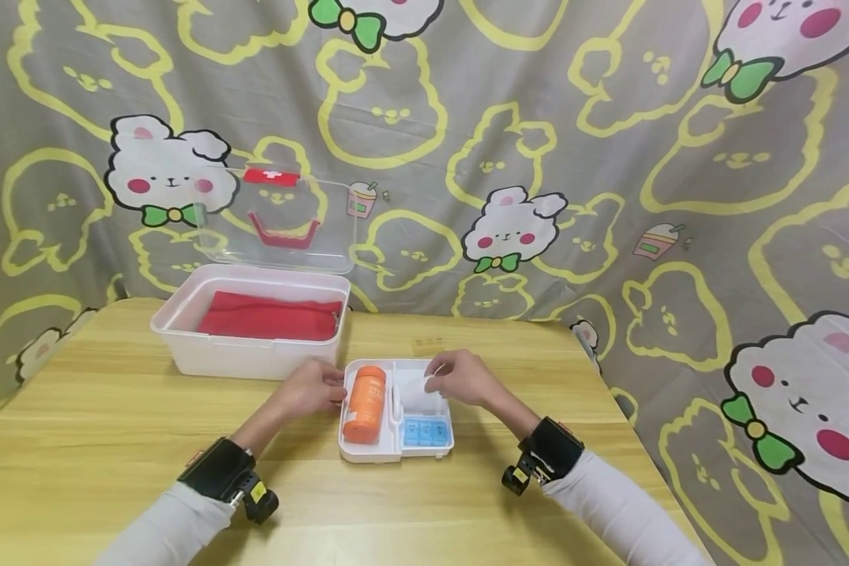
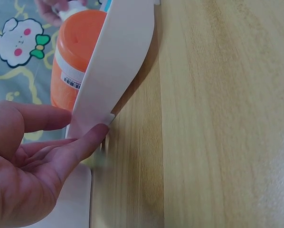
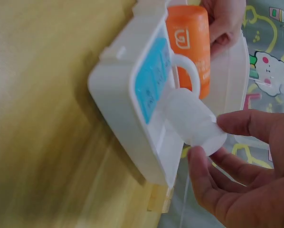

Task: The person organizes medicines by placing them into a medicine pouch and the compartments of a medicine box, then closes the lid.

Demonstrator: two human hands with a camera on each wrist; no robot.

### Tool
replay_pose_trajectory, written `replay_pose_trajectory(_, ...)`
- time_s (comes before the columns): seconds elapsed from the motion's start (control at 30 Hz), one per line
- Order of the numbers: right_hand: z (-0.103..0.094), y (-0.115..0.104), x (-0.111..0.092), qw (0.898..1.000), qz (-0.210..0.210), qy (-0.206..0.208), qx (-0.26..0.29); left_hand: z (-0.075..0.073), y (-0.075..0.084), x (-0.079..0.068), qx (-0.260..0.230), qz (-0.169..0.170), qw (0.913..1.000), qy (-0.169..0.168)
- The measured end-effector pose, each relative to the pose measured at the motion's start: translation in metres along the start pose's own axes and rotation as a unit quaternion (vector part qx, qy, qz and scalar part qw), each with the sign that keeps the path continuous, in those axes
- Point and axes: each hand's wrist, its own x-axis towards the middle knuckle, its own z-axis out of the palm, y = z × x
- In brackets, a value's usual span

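A shallow white divided tray lies on the wooden table in front of me. My left hand pinches its left wall between thumb and fingers, seen close up in the left wrist view. Along that side lies an orange bottle with a white label. My right hand holds a small white plastic container by one end, tilted over the tray's right compartment. A blue lidded pill case sits in the near right corner. Beside the divider is a curved white piece.
Behind to the left stands a white storage box with a red pouch inside. Its clear lid, with a red handle, is raised. A small yellow case lies just behind the tray. A patterned curtain hangs behind the table.
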Motion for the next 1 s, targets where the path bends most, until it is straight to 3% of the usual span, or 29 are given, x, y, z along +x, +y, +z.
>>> replay_pose_trajectory(0.1, 0.004, 0.001, -0.002, 1.000, -0.004, -0.016, 0.001, -0.002, -0.001, -0.001, -0.005, -0.005, 1.0000, -0.002)
replay_pose_trajectory(0.47, 0.010, 0.006, -0.006, 0.998, -0.006, -0.003, -0.069, -0.003, -0.002, 0.002, -0.006, -0.012, 0.9999, -0.010)
replay_pose_trajectory(1.0, 0.016, 0.006, -0.003, 0.994, -0.015, -0.002, -0.108, -0.002, -0.001, -0.001, -0.008, -0.005, 1.0000, 0.003)
